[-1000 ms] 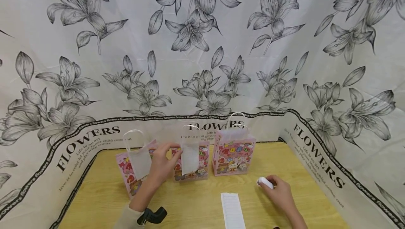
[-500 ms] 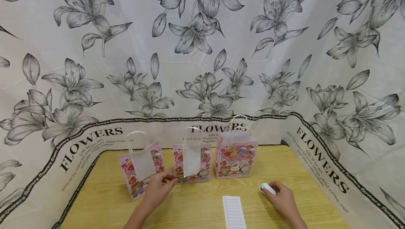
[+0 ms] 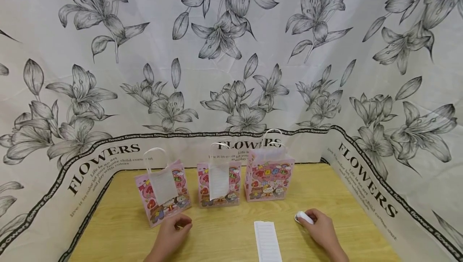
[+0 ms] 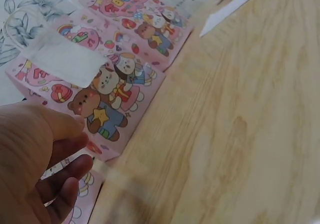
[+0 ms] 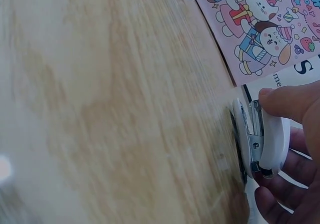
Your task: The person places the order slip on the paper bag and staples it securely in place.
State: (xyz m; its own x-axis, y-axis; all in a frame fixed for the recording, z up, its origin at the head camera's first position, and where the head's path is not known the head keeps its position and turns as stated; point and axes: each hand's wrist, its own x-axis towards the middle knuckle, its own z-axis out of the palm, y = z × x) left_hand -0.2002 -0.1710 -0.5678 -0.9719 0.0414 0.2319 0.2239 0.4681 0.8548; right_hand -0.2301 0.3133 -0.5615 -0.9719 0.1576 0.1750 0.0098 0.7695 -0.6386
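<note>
My right hand (image 3: 322, 230) holds a small white stapler (image 5: 272, 139) between thumb and fingers, low over the table at the right. My left hand (image 3: 171, 232) holds nothing; its fingers are loosely bent in front of the left pink gift bag (image 3: 162, 209). A white paper slip (image 3: 163, 185) hangs on that bag's front below its handle. The middle gift bag (image 3: 202, 185) carries a lined white slip (image 3: 219, 181) in the same spot. On the right gift bag (image 3: 269, 179) the printed front shows uncovered. One lined paper strip (image 3: 267, 242) lies on the table between my hands.
The wooden table (image 3: 217, 234) has a flower-printed cloth (image 3: 235, 93) hanging behind it and along both sides. All three bags stand in a row near the back edge, the left one turned at an angle.
My left hand has drawn away from the slip on the middle bag, back and down toward the near left. The right hand stays nearly in place with the stapler.
</note>
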